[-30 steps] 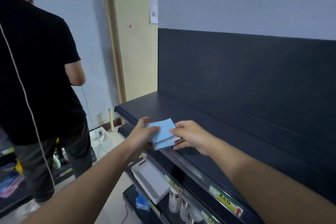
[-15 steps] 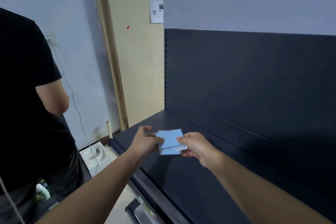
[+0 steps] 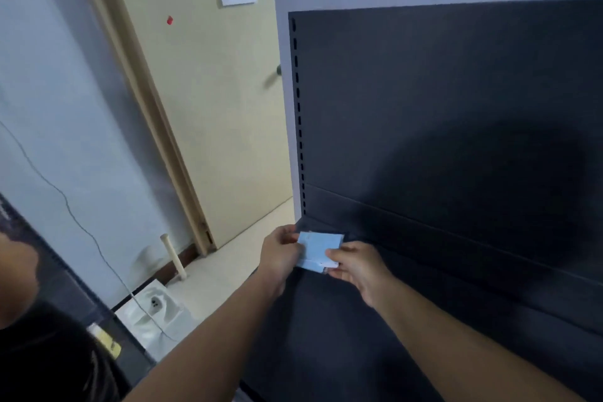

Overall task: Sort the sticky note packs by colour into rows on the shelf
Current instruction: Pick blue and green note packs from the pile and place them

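A small stack of blue sticky note packs [image 3: 321, 246] is held over the back left corner of the shelf [image 3: 326, 343], near its back panel [image 3: 456, 108]. The left hand [image 3: 281, 258] pinches the stack's left edge, the right hand [image 3: 354, 266] its right edge, thumb on top, likely to hold the packs squared and start a blue row there; whether the stack touches the shelf is unclear

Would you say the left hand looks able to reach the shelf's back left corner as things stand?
Probably yes: the left hand, gripping the blue sticky note packs together with the right hand, is right by that corner of the shelf, and nothing visible lies in between.
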Demonstrator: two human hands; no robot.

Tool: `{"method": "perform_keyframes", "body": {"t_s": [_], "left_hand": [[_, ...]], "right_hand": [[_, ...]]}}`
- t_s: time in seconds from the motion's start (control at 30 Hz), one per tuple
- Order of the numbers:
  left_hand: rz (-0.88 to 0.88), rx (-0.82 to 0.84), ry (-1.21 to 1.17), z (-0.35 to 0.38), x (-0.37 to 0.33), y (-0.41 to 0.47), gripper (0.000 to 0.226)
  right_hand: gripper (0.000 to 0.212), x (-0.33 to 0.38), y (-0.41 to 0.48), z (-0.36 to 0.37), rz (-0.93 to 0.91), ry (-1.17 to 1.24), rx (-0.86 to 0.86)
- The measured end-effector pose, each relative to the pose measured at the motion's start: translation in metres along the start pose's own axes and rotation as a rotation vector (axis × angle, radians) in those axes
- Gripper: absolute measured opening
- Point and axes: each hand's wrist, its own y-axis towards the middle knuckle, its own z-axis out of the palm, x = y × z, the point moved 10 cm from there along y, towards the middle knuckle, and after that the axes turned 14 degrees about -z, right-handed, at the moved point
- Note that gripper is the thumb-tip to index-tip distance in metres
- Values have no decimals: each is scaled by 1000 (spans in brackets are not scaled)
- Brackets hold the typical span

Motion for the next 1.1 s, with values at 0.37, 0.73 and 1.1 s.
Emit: {"method": "perform_keyframes", "body": {"t_s": [0.37, 0.73, 1.1], "left_hand": [[97, 139, 159, 36, -4, 47, 36], [834, 225, 662, 179, -61, -112, 45], [1398, 578, 1378, 467, 92, -452, 37]], "right_hand": [[9, -18, 32, -15, 51, -205, -168], [17, 50, -80, -170, -111, -616, -292], [33, 41, -486, -483, 313, -1390, -641]]}}
